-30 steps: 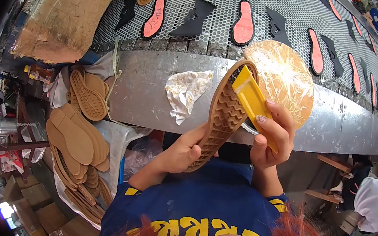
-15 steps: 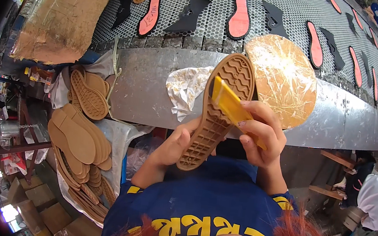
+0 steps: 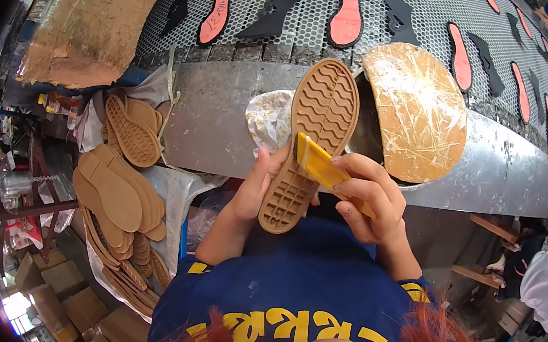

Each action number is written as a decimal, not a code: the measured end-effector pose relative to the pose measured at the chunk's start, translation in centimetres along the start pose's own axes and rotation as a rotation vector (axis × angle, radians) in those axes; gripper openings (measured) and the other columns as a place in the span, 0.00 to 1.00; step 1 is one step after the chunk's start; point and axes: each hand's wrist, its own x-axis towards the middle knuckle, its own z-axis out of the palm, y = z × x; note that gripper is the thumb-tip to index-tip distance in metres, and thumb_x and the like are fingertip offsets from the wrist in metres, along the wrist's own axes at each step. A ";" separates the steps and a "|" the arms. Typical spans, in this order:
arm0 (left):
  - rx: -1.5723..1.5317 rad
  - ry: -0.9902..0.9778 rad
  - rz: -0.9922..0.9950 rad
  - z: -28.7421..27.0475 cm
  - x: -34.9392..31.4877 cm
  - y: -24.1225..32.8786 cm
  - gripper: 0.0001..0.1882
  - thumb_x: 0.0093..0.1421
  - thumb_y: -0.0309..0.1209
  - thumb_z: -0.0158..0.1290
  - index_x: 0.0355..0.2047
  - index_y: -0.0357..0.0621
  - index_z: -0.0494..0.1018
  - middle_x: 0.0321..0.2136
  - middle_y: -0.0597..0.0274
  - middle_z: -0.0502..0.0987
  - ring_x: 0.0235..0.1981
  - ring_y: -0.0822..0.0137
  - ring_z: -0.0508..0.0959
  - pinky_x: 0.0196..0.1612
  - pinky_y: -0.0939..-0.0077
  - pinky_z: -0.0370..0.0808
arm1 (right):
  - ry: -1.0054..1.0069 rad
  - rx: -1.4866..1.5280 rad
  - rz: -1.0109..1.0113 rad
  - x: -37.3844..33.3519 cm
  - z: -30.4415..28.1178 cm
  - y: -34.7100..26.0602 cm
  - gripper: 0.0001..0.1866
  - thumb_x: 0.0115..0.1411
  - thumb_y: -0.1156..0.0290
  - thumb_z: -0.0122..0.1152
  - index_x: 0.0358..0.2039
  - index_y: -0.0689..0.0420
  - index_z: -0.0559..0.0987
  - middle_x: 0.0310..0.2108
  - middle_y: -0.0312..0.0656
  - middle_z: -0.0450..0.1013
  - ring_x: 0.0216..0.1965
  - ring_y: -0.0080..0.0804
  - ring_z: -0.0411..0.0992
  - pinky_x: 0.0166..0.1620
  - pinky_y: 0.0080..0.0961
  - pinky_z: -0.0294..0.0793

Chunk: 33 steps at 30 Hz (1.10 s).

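My left hand [image 3: 255,186] grips a tan rubber shoe sole [image 3: 327,102] by its edge, ridged tread side facing up; some of its fingers are hidden behind the sole. In my right hand [image 3: 373,200] is a flat yellow brush [image 3: 322,165], pinched between thumb and fingers. Its dark-edged end lies over the sole's middle, at the left edge; whether it touches cannot be told. Beyond the sole, a crumpled white cloth [image 3: 267,119] lies on the metal ledge [image 3: 211,122]. Beside it, a round tan board [image 3: 424,114] covered in tape partly covers a dark opening.
Across the ledge runs a mesh conveyor [image 3: 306,18] carrying pink insoles [image 3: 346,19] and black cut pieces [image 3: 273,10]. Tan soles [image 3: 115,186] are stacked at my left, above cardboard boxes [image 3: 62,282]. A worn brown board [image 3: 95,12] stands at the far left.
The sole has shifted slightly left and away from me, turning more upright. The brush has moved down along it, from the forefoot toward the middle. The conveyor pieces appear slightly shifted.
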 end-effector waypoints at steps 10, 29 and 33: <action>-0.169 0.219 0.115 0.2 1.9 0.1 0.38 0.66 0.61 0.21 0.60 0.43 0.58 0.45 0.49 0.74 0.40 0.61 0.78 0.44 0.66 0.76 | -0.036 0.002 0.023 -0.8 2.5 -0.9 0.14 0.54 0.68 0.65 0.36 0.62 0.73 0.45 0.55 0.70 0.38 0.46 0.75 0.38 0.32 0.77; -0.414 0.253 -0.044 -1.1 2.6 0.7 0.38 0.63 0.64 0.25 0.58 0.47 0.60 0.41 0.46 0.74 0.33 0.57 0.79 0.28 0.60 0.81 | -0.120 0.315 0.159 -0.9 1.7 -1.7 0.10 0.59 0.67 0.60 0.36 0.61 0.74 0.45 0.54 0.71 0.42 0.44 0.74 0.44 0.30 0.74; -0.564 0.112 -0.043 -1.9 2.4 0.3 0.39 0.65 0.61 0.25 0.58 0.40 0.62 0.44 0.39 0.74 0.35 0.51 0.81 0.39 0.59 0.80 | -0.143 0.447 0.223 -1.0 1.2 -1.2 0.09 0.60 0.68 0.57 0.35 0.60 0.74 0.45 0.54 0.71 0.45 0.43 0.73 0.49 0.33 0.71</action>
